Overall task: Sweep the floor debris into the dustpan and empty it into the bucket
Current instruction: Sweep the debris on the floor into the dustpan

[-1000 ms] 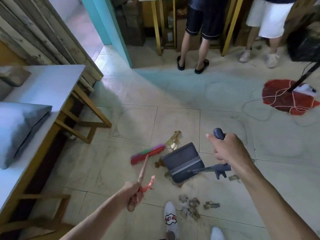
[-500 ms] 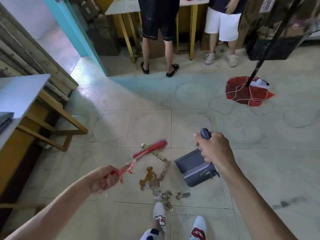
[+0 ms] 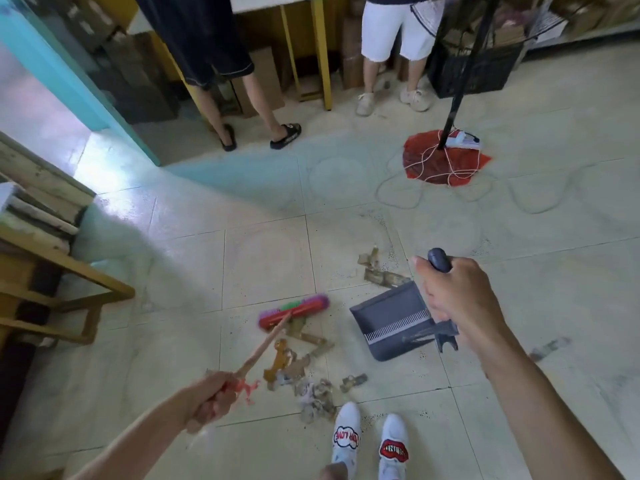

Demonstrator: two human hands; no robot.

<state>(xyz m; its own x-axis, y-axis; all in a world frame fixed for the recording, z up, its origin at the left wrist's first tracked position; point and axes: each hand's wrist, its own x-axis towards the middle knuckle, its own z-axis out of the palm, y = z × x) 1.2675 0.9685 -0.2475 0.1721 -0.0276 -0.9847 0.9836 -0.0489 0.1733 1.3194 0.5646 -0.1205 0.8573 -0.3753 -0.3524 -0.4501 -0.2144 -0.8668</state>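
My left hand grips the wooden handle of a small broom with a red head and pink-green bristles, resting on the tiled floor. My right hand holds the upright handle of a grey dustpan, which sits on the floor to the right of the broom head. Brown paper and cardboard scraps lie between the broom and my feet. More scraps lie just beyond the dustpan's far edge. No bucket is in view.
Two people stand at a yellow-legged table at the back. A fan stand on a red base with a looping cord is at the right rear. A wooden bench frame is at the left. My white shoes are at the bottom.
The view has swung and tilted. The broom head has come down onto the floor left of the scraps, and the dustpan now sits to the right of the pile.
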